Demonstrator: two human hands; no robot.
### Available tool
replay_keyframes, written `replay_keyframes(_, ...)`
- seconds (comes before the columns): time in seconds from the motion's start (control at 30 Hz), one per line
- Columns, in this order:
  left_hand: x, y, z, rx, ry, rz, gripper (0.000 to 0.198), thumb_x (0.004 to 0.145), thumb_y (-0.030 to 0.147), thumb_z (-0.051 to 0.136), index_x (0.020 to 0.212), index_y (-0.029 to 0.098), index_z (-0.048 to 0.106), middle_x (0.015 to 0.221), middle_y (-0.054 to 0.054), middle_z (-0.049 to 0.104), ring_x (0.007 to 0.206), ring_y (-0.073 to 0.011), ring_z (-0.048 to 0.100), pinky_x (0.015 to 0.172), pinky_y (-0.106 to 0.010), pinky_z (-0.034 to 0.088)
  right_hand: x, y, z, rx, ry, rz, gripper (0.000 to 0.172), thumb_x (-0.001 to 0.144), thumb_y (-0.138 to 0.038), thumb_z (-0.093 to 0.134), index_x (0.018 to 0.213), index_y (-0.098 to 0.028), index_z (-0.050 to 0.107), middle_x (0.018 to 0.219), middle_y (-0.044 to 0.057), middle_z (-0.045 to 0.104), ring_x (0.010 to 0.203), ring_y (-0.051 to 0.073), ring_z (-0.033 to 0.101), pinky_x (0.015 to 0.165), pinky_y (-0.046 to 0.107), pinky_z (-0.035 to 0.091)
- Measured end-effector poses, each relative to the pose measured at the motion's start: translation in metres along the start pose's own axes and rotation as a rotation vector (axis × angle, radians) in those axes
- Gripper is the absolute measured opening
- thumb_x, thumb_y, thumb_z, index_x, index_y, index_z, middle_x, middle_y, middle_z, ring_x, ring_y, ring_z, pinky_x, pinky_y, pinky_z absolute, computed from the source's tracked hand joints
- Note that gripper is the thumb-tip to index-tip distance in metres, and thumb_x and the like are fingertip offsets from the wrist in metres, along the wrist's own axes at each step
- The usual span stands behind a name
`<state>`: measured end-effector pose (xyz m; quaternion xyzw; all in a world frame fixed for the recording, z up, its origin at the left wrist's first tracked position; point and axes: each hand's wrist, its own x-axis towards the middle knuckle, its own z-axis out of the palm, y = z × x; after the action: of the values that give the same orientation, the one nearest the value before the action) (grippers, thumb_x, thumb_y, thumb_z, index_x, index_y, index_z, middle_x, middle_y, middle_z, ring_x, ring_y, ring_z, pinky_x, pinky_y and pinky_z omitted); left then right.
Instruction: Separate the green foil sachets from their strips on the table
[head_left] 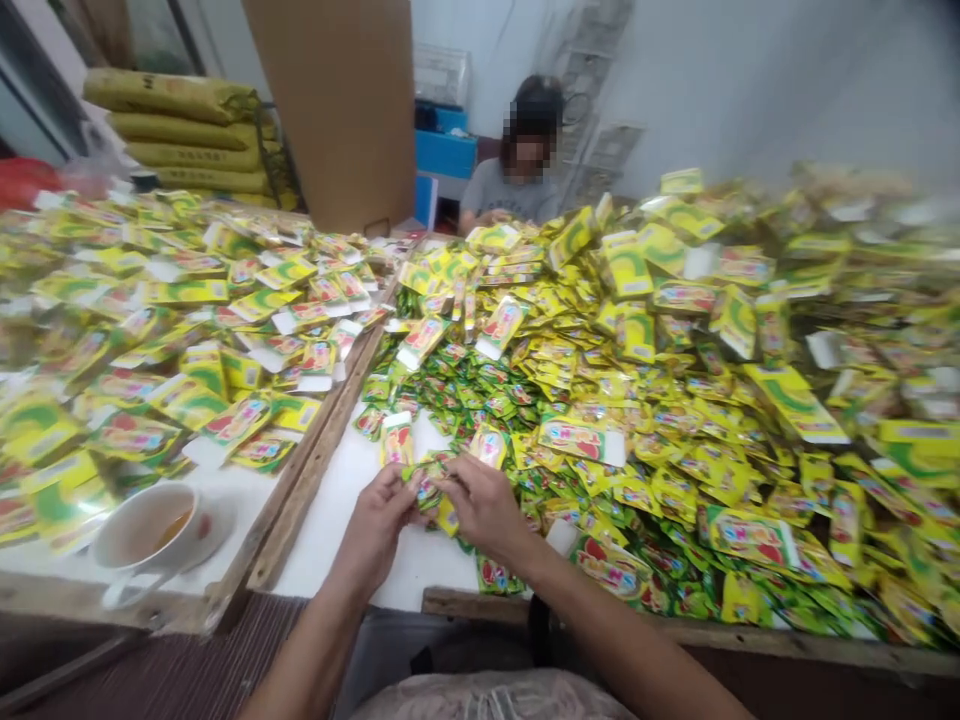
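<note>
My left hand (386, 510) and my right hand (480, 500) meet over the near edge of the table, fingers pinched on small green printed sachets (426, 484) between them. How many sachets are held is hard to make out. Just behind my left fingers stands a small yellow and green carton (397, 437) with a red picture on it. Another carton (489, 445) lies past my right hand. Loose green sachets (480, 385) spread out beyond, and a heap of yellow sachets (675, 460) fills the right side, with flat cartons (582, 440) scattered over it.
On the left table many cartons (142, 437) are piled. A white cup (154, 535) of brownish liquid stands at its near edge. A wooden strip (322, 450) separates the tables. Across sits a person (517, 165). Stacked yellow sacks (187, 130) and a brown board (341, 110) are behind.
</note>
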<state>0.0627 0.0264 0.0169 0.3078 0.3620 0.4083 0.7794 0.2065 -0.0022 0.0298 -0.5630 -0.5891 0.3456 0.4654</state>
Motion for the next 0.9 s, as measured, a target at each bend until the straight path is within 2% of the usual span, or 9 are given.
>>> replay_keyframes(0.13, 0.005, -0.007, 0.008, -0.121, -0.098, -0.139, 0.034, 0.056, 0.032, 0.080, 0.081, 0.017, 0.062, 0.071, 0.000, 0.064, 0.057, -0.0094, 0.056, 0.047, -0.017, 0.044, -0.003, 0.000, -0.003, 0.312, -0.091, 0.239, 0.034, 0.075, -0.051, 0.057, 0.069, -0.019, 0.051, 0.055, -0.004, 0.049, 0.048, 0.009, 0.046, 0.049, 0.022, 0.038)
replay_keyframes(0.23, 0.012, -0.008, 0.016, -0.027, -0.118, -0.080, 0.033, 0.063, 0.035, 0.076, 0.086, 0.017, 0.061, 0.075, -0.002, 0.067, 0.059, -0.0114, 0.059, 0.054, -0.021, 0.048, 0.002, -0.001, -0.013, 0.290, -0.103, 0.237, 0.035, 0.074, -0.052, 0.059, 0.068, -0.018, 0.052, 0.056, -0.005, 0.049, 0.049, 0.008, 0.045, 0.050, 0.021, 0.037)
replay_keyframes(0.37, 0.022, -0.002, 0.019, 0.146, -0.037, 0.028, 0.034, 0.059, 0.033, 0.079, 0.081, 0.016, 0.060, 0.070, -0.001, 0.067, 0.061, -0.0127, 0.060, 0.052, -0.020, 0.047, 0.021, -0.008, -0.047, -0.244, -0.121, 0.104, 0.025, 0.081, -0.040, 0.054, 0.070, -0.017, 0.055, 0.062, -0.002, 0.055, 0.057, 0.011, 0.049, 0.053, 0.022, 0.037)
replay_keyframes(0.47, 0.026, 0.002, 0.016, 0.172, 0.027, 0.027, 0.035, 0.058, 0.033, 0.079, 0.080, 0.015, 0.060, 0.073, -0.001, 0.068, 0.063, -0.0136, 0.062, 0.049, -0.019, 0.046, 0.046, -0.008, -0.090, -0.870, 0.078, 0.011, 0.013, 0.085, -0.020, 0.047, 0.081, -0.015, 0.059, 0.078, 0.007, 0.061, 0.071, 0.017, 0.053, 0.063, 0.028, 0.038)
replay_keyframes(0.53, 0.026, 0.003, 0.015, 0.154, 0.051, 0.019, 0.036, 0.057, 0.033, 0.079, 0.082, 0.015, 0.061, 0.074, -0.001, 0.069, 0.065, -0.0142, 0.063, 0.052, -0.021, 0.049, 0.063, -0.002, -0.120, -1.215, 0.141, 0.008, 0.015, 0.079, -0.009, 0.048, 0.088, -0.013, 0.060, 0.090, 0.013, 0.062, 0.083, 0.023, 0.053, 0.069, 0.032, 0.037)
replay_keyframes(0.63, 0.026, 0.002, 0.014, 0.110, 0.087, 0.007, 0.040, 0.054, 0.033, 0.080, 0.083, 0.015, 0.061, 0.070, 0.000, 0.068, 0.064, -0.0147, 0.064, 0.057, -0.023, 0.051, 0.080, 0.011, -0.151, -1.449, 0.146, -0.036, 0.022, 0.078, -0.003, 0.044, 0.088, -0.014, 0.060, 0.098, 0.016, 0.061, 0.088, 0.025, 0.051, 0.071, 0.034, 0.034)
replay_keyframes(0.77, 0.027, 0.001, 0.013, 0.107, 0.129, 0.025, 0.043, 0.051, 0.032, 0.082, 0.084, 0.015, 0.060, 0.069, 0.000, 0.068, 0.061, -0.0142, 0.063, 0.059, -0.026, 0.054, 0.082, 0.016, -0.158, -1.294, 0.278, -0.156, 0.019, 0.083, -0.010, 0.039, 0.078, -0.015, 0.057, 0.086, 0.013, 0.061, 0.082, 0.023, 0.052, 0.072, 0.032, 0.035)
replay_keyframes(0.83, 0.028, 0.001, 0.011, 0.118, 0.143, 0.057, 0.043, 0.052, 0.031, 0.082, 0.084, 0.014, 0.061, 0.069, 0.000, 0.067, 0.063, -0.0141, 0.063, 0.062, -0.027, 0.056, 0.078, 0.012, -0.150, -1.056, 0.350, -0.153, 0.017, 0.085, -0.016, 0.038, 0.077, -0.017, 0.053, 0.076, 0.008, 0.059, 0.072, 0.020, 0.052, 0.067, 0.029, 0.037)
replay_keyframes(0.9, 0.028, 0.001, 0.010, 0.136, 0.145, 0.086, 0.041, 0.054, 0.033, 0.081, 0.084, 0.014, 0.061, 0.064, 0.002, 0.063, 0.063, -0.0143, 0.062, 0.063, -0.029, 0.056, 0.071, 0.007, -0.137, -0.779, 0.333, -0.101, 0.014, 0.086, -0.024, 0.039, 0.078, -0.020, 0.050, 0.068, 0.002, 0.055, 0.062, 0.016, 0.051, 0.059, 0.027, 0.037)
